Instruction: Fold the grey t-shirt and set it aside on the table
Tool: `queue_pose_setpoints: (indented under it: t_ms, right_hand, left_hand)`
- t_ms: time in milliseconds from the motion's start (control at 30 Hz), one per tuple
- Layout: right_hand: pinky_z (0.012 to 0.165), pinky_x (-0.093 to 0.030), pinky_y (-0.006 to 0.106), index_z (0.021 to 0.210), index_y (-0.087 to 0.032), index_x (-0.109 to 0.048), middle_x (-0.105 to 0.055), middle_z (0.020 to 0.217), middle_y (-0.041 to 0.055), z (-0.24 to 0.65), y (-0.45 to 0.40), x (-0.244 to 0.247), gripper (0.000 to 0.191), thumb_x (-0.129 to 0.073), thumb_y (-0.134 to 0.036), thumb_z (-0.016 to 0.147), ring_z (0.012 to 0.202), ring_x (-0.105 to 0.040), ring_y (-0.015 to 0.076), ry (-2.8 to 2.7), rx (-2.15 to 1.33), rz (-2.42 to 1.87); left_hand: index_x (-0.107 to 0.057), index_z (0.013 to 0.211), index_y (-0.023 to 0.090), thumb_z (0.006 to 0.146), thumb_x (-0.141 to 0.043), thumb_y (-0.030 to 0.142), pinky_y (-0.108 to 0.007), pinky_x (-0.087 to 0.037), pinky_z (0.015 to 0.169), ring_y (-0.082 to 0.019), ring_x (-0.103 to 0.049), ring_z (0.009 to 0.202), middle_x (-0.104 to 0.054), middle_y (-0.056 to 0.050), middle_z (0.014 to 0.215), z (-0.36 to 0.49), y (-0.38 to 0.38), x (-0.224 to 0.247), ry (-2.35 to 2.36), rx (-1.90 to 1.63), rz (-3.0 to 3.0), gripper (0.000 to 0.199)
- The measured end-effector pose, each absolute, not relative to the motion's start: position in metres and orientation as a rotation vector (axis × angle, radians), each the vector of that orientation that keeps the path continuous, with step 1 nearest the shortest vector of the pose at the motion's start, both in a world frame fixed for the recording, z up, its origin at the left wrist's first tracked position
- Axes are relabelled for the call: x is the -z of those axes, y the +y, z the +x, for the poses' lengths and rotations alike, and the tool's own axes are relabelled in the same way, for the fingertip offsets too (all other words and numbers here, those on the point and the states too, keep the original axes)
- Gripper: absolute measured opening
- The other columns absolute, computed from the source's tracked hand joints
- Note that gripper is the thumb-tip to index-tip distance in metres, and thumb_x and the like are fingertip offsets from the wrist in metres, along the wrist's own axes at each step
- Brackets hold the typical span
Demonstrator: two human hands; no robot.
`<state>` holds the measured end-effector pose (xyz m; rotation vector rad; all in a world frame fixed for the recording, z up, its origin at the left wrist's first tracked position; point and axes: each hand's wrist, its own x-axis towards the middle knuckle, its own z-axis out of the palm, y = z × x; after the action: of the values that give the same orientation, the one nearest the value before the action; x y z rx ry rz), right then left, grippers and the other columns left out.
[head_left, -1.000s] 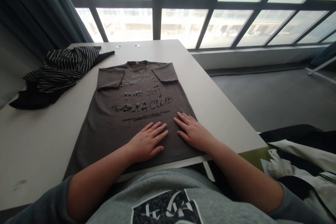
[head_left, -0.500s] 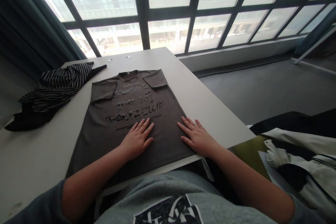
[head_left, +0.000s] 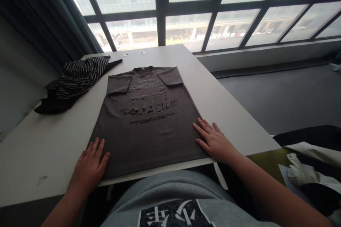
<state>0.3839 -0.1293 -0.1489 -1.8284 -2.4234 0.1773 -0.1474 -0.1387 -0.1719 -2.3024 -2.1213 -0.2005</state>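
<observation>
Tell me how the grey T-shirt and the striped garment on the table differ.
The grey T-shirt lies spread flat, while the striped garment is bunched in a heap. The T-shirt bears dark printed lettering on its front; the striped garment shows light stripes on black. The T-shirt has both hands on its side edges, whereas neither hand touches the striped garment. Both rest on the white table.

The T-shirt (head_left: 149,140) lies on the tabletop (head_left: 229,113), its collar (head_left: 143,71) toward the window (head_left: 189,28) beyond, its hem (head_left: 160,166) beside the near edge. Left of the collar, a garment heap (head_left: 76,81) sits near the curtain (head_left: 71,17); other clothes (head_left: 306,173) lie right of the tabletop.
</observation>
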Motion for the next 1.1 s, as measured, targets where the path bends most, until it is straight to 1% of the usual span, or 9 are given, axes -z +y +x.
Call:
queue_pose_setpoints:
  t_ms: [133, 233, 333, 433, 533, 633, 833, 967, 1100]
  right_hand:
    - [0.129, -0.024, 0.062, 0.168, -0.027, -0.034, -0.022, 0.175, 0.0088, 0.388, -0.128, 0.152, 0.065, -0.041, -0.049, 0.107, 0.162, -0.023, 0.0312, -2.453, -0.17, -1.847]
    - [0.126, -0.028, 0.065, 0.167, -0.027, -0.035, -0.027, 0.173, 0.009, 0.392, -0.125, 0.15, 0.065, -0.041, -0.048, 0.106, 0.161, -0.024, 0.0327, -2.48, -0.172, -1.817]
    - [0.125, -0.03, 0.066, 0.164, -0.028, -0.043, -0.038, 0.169, 0.0088, 0.392, -0.118, 0.141, 0.06, -0.041, -0.043, 0.106, 0.16, -0.028, 0.0327, -2.505, -0.133, -1.714]
    - [0.125, -0.028, 0.067, 0.154, -0.029, -0.057, -0.054, 0.159, 0.0097, 0.379, -0.102, 0.124, 0.052, -0.041, -0.038, 0.105, 0.154, -0.041, 0.0321, -2.51, -0.087, -1.592]
    - [0.125, -0.028, 0.068, 0.142, -0.028, -0.067, -0.068, 0.144, 0.0111, 0.348, -0.079, 0.103, 0.045, -0.046, -0.035, 0.104, 0.14, -0.059, 0.0323, -2.559, -0.093, -1.471]
    - [0.124, -0.032, 0.065, 0.131, -0.024, -0.073, -0.074, 0.133, 0.0113, 0.303, -0.047, 0.082, 0.038, -0.05, -0.031, 0.102, 0.124, -0.069, 0.0301, -2.653, -0.12, -1.345]
    - [0.1, -0.053, 0.036, 0.118, -0.02, -0.08, -0.079, 0.116, 0.0114, 0.181, 0.053, 0.057, 0.031, -0.055, -0.029, 0.102, 0.11, -0.072, 0.0262, -2.859, -0.081, -1.195]
    - [0.098, -0.051, 0.034, 0.115, -0.017, -0.081, -0.078, 0.119, 0.0128, 0.092, 0.124, 0.059, 0.032, -0.054, -0.027, 0.101, 0.111, -0.07, 0.0271, -2.939, -0.056, -1.236]
    - [0.103, -0.049, 0.037, 0.129, -0.014, -0.076, -0.073, 0.131, 0.0163, 0.018, 0.177, 0.071, 0.041, -0.047, -0.032, 0.105, 0.123, -0.065, 0.0304, -2.888, -0.105, -1.28]
  left_hand:
    - [-0.054, 0.152, 0.008, 0.101, -0.03, 0.048, -0.059, -0.04, 0.121, -0.038, -0.042, 0.153, -0.048, -0.022, 0.162, -0.165, -0.149, 0.166, -2.167, 0.295, -2.291, 0.07]
    - [-0.069, 0.132, 0.014, 0.103, -0.029, 0.045, -0.048, -0.045, 0.118, -0.032, -0.059, 0.139, -0.066, -0.018, 0.145, -0.173, -0.158, 0.147, -2.143, 0.518, -2.295, 0.058]
    - [-0.073, 0.109, 0.019, 0.105, -0.027, 0.041, -0.045, -0.053, 0.106, -0.031, -0.072, 0.115, -0.077, -0.014, 0.122, -0.179, -0.169, 0.126, -2.296, 0.619, -2.11, 0.052]
    - [-0.069, 0.122, 0.016, 0.106, -0.025, 0.041, -0.046, -0.056, 0.092, -0.034, -0.074, 0.106, -0.079, -0.014, 0.116, -0.183, -0.173, 0.121, -2.529, 0.614, -1.879, 0.053]
    - [-0.052, 0.147, 0.013, 0.105, -0.03, 0.045, -0.043, -0.056, 0.094, -0.033, -0.074, 0.113, -0.078, -0.014, 0.124, -0.185, -0.169, 0.132, -2.495, 0.767, -1.949, 0.058]
    - [-0.058, 0.141, 0.017, 0.101, -0.037, 0.051, -0.042, -0.054, 0.1, -0.031, -0.071, 0.116, -0.076, -0.014, 0.126, -0.182, -0.161, 0.144, -2.316, 0.845, -2.107, 0.057]
    - [-0.067, 0.108, 0.021, 0.095, -0.043, 0.046, -0.037, -0.052, 0.081, -0.028, -0.072, 0.097, -0.074, -0.011, 0.11, -0.177, -0.164, 0.133, -2.521, 0.512, -2.092, 0.036]
    - [-0.058, 0.083, 0.024, 0.094, -0.046, 0.044, -0.033, -0.041, 0.065, -0.024, -0.068, 0.076, -0.07, -0.005, 0.086, -0.179, -0.175, 0.118, -2.722, 0.167, -2.137, 0.026]
    - [-0.05, 0.081, 0.025, 0.097, -0.042, 0.038, -0.032, -0.037, 0.067, -0.022, -0.066, 0.078, -0.067, -0.003, 0.083, -0.176, -0.184, 0.114, -2.721, 0.15, -2.171, 0.022]
